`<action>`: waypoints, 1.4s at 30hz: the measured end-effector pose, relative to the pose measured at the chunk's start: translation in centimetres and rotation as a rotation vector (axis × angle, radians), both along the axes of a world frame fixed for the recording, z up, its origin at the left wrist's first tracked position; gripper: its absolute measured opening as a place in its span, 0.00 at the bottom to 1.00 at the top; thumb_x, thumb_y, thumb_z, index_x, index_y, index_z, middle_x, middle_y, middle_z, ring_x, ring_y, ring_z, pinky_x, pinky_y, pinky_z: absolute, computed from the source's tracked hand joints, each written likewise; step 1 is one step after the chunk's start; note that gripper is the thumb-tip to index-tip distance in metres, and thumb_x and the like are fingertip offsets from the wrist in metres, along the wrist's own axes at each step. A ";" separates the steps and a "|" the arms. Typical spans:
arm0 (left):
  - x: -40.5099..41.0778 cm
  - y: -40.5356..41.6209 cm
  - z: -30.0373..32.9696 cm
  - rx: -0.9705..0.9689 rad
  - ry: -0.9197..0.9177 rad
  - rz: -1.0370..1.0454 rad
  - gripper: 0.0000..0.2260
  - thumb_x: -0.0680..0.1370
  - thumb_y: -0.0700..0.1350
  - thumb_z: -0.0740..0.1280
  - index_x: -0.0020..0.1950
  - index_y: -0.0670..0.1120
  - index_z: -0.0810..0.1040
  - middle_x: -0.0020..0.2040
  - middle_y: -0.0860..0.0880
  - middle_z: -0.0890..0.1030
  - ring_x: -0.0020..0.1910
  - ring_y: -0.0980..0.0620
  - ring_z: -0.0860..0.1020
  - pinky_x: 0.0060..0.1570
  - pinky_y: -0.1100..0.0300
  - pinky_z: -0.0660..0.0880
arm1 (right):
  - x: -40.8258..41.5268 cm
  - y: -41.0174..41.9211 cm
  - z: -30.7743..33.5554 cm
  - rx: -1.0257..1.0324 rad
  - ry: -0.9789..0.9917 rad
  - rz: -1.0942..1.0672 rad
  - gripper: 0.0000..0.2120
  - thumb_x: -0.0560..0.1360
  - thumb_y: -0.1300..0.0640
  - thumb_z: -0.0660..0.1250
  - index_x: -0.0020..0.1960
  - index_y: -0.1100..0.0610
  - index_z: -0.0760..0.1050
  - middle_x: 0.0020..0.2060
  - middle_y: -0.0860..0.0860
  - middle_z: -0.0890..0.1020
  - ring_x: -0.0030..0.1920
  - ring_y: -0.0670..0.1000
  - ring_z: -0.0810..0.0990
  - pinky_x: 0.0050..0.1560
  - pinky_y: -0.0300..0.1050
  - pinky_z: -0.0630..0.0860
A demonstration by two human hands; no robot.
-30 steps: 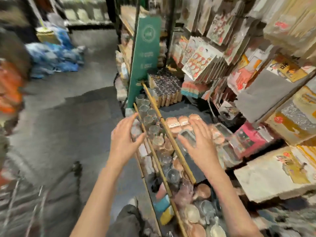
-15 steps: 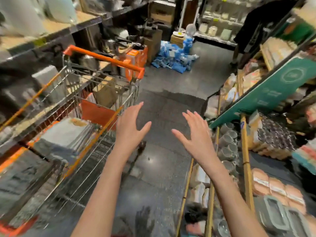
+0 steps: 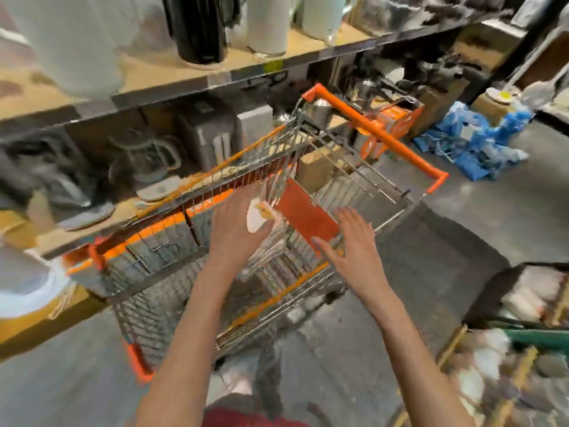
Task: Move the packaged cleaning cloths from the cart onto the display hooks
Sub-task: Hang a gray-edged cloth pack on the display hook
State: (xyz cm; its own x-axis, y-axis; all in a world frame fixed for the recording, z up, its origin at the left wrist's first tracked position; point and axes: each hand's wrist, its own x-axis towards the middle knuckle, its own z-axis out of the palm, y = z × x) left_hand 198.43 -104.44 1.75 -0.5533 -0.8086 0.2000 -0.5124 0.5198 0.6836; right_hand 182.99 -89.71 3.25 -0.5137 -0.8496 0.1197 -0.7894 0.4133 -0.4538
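Note:
The wire shopping cart [image 3: 354, 177] with orange trim stands in front of me in the aisle. Inside it, a bundle of clear packaged cleaning cloths [image 3: 268, 254] leans upright, topped by a white header card [image 3: 257, 215]. My left hand [image 3: 234, 229] is down in the basket at the top of the bundle. Its fingers are tucked behind the header card, holding the pack. My right hand [image 3: 351, 238] hovers open, fingers spread, over the cart's near right rim beside the orange seat flap [image 3: 304, 214]. No display hooks are in view.
A wooden shelf unit [image 3: 184, 78] with jugs and kettles runs along the cart's far side. Blue wrapped bundles [image 3: 474, 146] and an orange box [image 3: 391, 121] lie on the floor beyond the handle. A low display of goods [image 3: 523, 349] stands at my right.
My view has swung left from the hook display to the cart. Both hands, open in the air before, have come down to the basket, and the left one has reached the cloth pack.

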 end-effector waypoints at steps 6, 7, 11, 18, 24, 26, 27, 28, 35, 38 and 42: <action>3.9 -4.7 -2.0 0.017 -0.028 0.143 0.32 0.71 0.57 0.64 0.72 0.48 0.66 0.70 0.47 0.70 0.70 0.47 0.66 0.69 0.47 0.61 | -0.3 -7.2 -3.4 0.066 -0.033 0.126 0.41 0.70 0.31 0.53 0.72 0.58 0.63 0.72 0.54 0.65 0.74 0.55 0.58 0.73 0.60 0.54; 4.1 -5.3 -2.5 0.030 -0.049 0.159 0.32 0.71 0.59 0.63 0.73 0.47 0.65 0.70 0.46 0.70 0.70 0.45 0.66 0.68 0.44 0.62 | -0.6 -8.3 -4.2 0.070 -0.036 0.151 0.41 0.69 0.31 0.52 0.72 0.58 0.63 0.72 0.55 0.65 0.74 0.55 0.59 0.72 0.61 0.55; 4.1 -6.7 -4.4 0.100 -0.056 0.277 0.29 0.74 0.57 0.67 0.73 0.51 0.64 0.71 0.48 0.69 0.71 0.47 0.65 0.69 0.41 0.62 | -1.8 -12.0 -6.3 0.137 -0.106 0.212 0.38 0.73 0.33 0.58 0.74 0.57 0.59 0.74 0.52 0.61 0.75 0.52 0.54 0.75 0.57 0.47; -0.4 -9.5 -9.1 0.262 -0.034 0.446 0.29 0.75 0.50 0.69 0.74 0.51 0.63 0.72 0.47 0.67 0.72 0.47 0.63 0.71 0.45 0.59 | -7.0 -19.2 -11.4 0.227 -0.197 0.327 0.32 0.75 0.43 0.63 0.74 0.55 0.60 0.73 0.53 0.62 0.75 0.52 0.56 0.74 0.58 0.52; -6.1 -10.7 -14.8 0.439 0.070 0.553 0.28 0.75 0.48 0.70 0.73 0.52 0.64 0.70 0.46 0.68 0.70 0.46 0.65 0.69 0.45 0.63 | -11.4 -25.3 -17.9 0.330 -0.360 0.296 0.30 0.74 0.45 0.66 0.71 0.57 0.64 0.66 0.55 0.71 0.67 0.55 0.67 0.67 0.57 0.64; -7.3 -11.0 -17.2 0.457 0.059 0.583 0.29 0.75 0.46 0.70 0.73 0.53 0.62 0.72 0.46 0.66 0.71 0.44 0.64 0.70 0.44 0.62 | -12.3 -27.1 -20.5 0.356 -0.443 0.260 0.27 0.74 0.49 0.68 0.69 0.57 0.66 0.62 0.54 0.74 0.63 0.55 0.70 0.64 0.53 0.68; -7.7 -11.2 -18.2 0.451 0.040 0.610 0.30 0.75 0.45 0.71 0.74 0.52 0.62 0.72 0.46 0.66 0.72 0.44 0.63 0.71 0.46 0.60 | -12.7 -27.8 -22.1 0.375 -0.474 0.248 0.26 0.74 0.51 0.69 0.68 0.57 0.67 0.61 0.55 0.76 0.62 0.55 0.72 0.62 0.53 0.70; -8.0 -11.5 -19.3 0.441 0.022 0.642 0.31 0.74 0.44 0.71 0.74 0.50 0.63 0.72 0.47 0.66 0.72 0.46 0.62 0.71 0.49 0.58 | -13.1 -28.4 -23.7 0.392 -0.493 0.239 0.25 0.73 0.52 0.70 0.67 0.57 0.68 0.59 0.55 0.77 0.61 0.56 0.74 0.60 0.54 0.71; -9.0 -12.9 -27.7 0.571 0.011 0.686 0.30 0.75 0.45 0.70 0.74 0.51 0.62 0.73 0.49 0.64 0.72 0.48 0.63 0.70 0.47 0.61 | -14.6 -31.8 -31.9 0.383 -0.629 0.120 0.21 0.73 0.63 0.69 0.64 0.60 0.71 0.52 0.47 0.73 0.55 0.46 0.71 0.59 0.43 0.70; -9.7 -13.7 -31.1 0.555 -0.049 0.649 0.30 0.74 0.44 0.71 0.73 0.49 0.64 0.73 0.48 0.64 0.74 0.47 0.61 0.71 0.44 0.59 | -14.7 -32.2 -35.1 0.373 -0.650 0.075 0.20 0.72 0.60 0.71 0.62 0.56 0.72 0.51 0.47 0.78 0.56 0.50 0.76 0.56 0.46 0.74; -10.8 -14.2 -34.0 0.442 -0.154 0.562 0.31 0.75 0.46 0.70 0.74 0.51 0.61 0.74 0.58 0.54 0.75 0.57 0.47 0.74 0.50 0.46 | -14.7 -32.6 -36.9 0.367 -0.705 -0.010 0.31 0.71 0.60 0.72 0.71 0.59 0.64 0.65 0.52 0.72 0.65 0.50 0.70 0.56 0.35 0.66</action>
State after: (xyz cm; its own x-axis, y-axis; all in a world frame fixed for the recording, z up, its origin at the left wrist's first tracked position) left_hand 187.67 -118.65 -32.30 -0.0270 -0.9659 -0.2577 -0.7276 -0.1578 0.6676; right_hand 168.28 -122.29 -33.61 -0.3722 -0.7664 -0.5235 -0.3619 0.6392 -0.6786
